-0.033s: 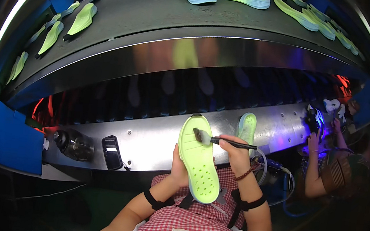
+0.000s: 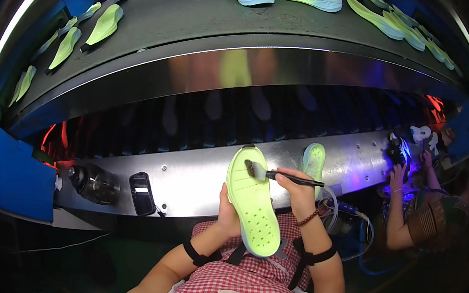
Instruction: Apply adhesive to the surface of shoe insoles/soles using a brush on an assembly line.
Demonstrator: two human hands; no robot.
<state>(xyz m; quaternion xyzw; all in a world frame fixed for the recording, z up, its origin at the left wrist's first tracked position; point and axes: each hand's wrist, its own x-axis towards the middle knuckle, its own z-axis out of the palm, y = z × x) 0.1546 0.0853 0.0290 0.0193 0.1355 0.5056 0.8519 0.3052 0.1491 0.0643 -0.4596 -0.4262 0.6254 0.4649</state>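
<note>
A pale green shoe sole with a bluish rim is held up in front of me, tilted, its long axis pointing away. My left hand is closed on its left edge. In my right hand is a black-handled brush, pinched between thumb and fingers. The brush's dark-tipped bristles lie against the grooved far part of the sole. Several small holes dot the sole's near part. Just past my right hand, a second green sole lies on the metal bench.
At the bench's left are a dark bottle and a black phone-like device. Beyond runs a conveyor belt carrying several soles. Clear tubing hangs at the right. Further right, a co-worker's hand is near a blue-lit object.
The brush has slid slightly left and away from me across the sole, with my right hand following. The sole's near end has shifted slightly right.
</note>
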